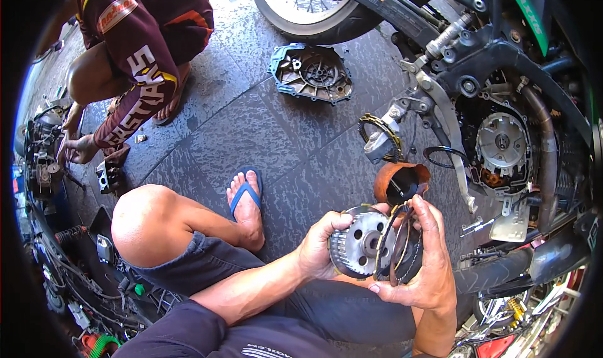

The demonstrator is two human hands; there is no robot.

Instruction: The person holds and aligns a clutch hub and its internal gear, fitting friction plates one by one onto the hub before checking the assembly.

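My left hand (319, 248) is closed round the side of a silver clutch hub (359, 240), a toothed drum with round holes in its face. Several thin clutch plates (398, 244) stand on edge at the hub's right side, some tilted and fanned apart. My right hand (428, 267) grips these rings by their rims between thumb and fingers. Hub and plates are held up above my lap. Just beyond them is a rusty orange can (384, 181) with a thin rod inside. More ring plates (365, 127) hang round the motorcycle's footpeg, and a dark ring (445, 157) rests near the lever.
At the right stands a motorcycle (487, 63), its engine side open round a clutch basket (502, 146). An engine cover (344, 89) lies on the grey tiled floor (213, 141). At the upper left a crouching person (141, 56) handles engine parts (45, 163).
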